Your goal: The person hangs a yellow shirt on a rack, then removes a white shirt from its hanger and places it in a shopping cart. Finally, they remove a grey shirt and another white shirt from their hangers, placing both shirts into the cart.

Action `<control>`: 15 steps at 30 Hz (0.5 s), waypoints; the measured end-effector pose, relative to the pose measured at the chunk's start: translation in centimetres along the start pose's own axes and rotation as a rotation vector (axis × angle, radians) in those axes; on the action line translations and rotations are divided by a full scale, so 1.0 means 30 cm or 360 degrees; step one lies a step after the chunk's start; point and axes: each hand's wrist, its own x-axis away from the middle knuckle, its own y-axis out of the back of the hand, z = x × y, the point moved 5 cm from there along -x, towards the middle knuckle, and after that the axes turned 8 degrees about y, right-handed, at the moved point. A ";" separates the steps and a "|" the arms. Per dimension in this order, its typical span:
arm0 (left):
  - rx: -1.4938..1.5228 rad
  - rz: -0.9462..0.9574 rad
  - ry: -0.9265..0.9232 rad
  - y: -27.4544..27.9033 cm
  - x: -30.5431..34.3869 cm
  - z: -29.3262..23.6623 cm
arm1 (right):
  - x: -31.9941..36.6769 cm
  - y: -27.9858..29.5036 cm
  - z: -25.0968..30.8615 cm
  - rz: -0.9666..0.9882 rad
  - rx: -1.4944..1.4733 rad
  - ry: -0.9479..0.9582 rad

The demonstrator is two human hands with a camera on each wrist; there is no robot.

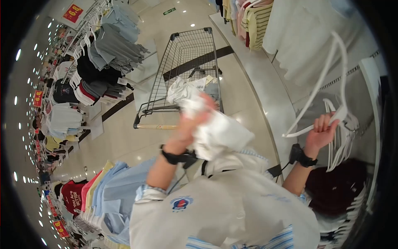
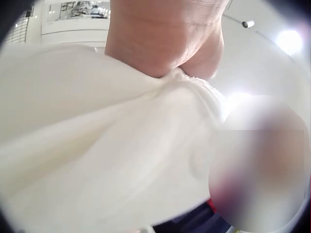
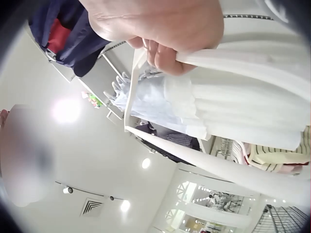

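In the head view my left hand (image 1: 192, 122), blurred by motion, grips a bunched white garment (image 1: 226, 133) in front of my chest. The cloth (image 2: 112, 141) fills much of the left wrist view, gathered at the hand, with the fingertips hidden. Off to the right, my right hand (image 1: 322, 132) has its fingers curled round a bare white hanger (image 1: 343, 66). Several more white hangers (image 1: 342, 145) hang right behind that hand. In the right wrist view the held hanger (image 3: 194, 158) stretches across below the fingers.
Ahead stands a wire shopping cart (image 1: 186, 54) with white clothes (image 1: 179, 90) in it. Racks of grey shirts (image 1: 114, 45) line the left, light blue shirts (image 1: 124, 186) hang near my left elbow, and dark clothes (image 1: 338, 189) hang at lower right. A white platform edge (image 1: 253, 74) runs along the right.
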 end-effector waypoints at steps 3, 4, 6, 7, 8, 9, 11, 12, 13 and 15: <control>0.0412 -0.0422 -0.0409 0.092 -0.024 -0.300 | -0.063 0.059 -0.127 -0.0055 0.0061 -0.0149; 0.0661 -0.0395 -0.0509 0.061 -0.040 -0.396 | -0.066 0.057 -0.164 -0.0089 0.0150 -0.0180; 0.0483 -0.0098 -0.0726 0.127 -0.068 -0.566 | -0.084 0.063 -0.214 -0.0108 0.0233 -0.0230; 0.0489 -0.0026 -0.0734 0.193 -0.080 -0.632 | -0.088 0.066 -0.234 -0.0114 0.0276 -0.0238; 0.0582 0.0030 -0.0707 0.219 -0.099 -0.681 | -0.085 0.065 -0.250 -0.0129 0.0321 -0.0239; 0.0585 -0.0059 -0.0709 0.273 -0.116 -0.727 | -0.083 0.056 -0.262 -0.0133 0.0317 -0.0241; 0.0602 -0.0130 -0.0707 0.345 -0.180 -0.771 | -0.087 0.040 -0.271 -0.0144 0.0443 -0.0205; 0.0547 -0.0119 -0.0680 0.366 -0.222 -0.778 | -0.089 0.032 -0.278 -0.0147 0.0453 -0.0184; 0.0496 -0.0104 -0.0648 0.388 -0.266 -0.781 | -0.083 0.027 -0.282 -0.0154 0.0503 -0.0159; 0.0588 -0.0058 -0.0555 0.410 -0.365 -0.775 | -0.054 -0.011 -0.285 -0.0176 0.0582 -0.0105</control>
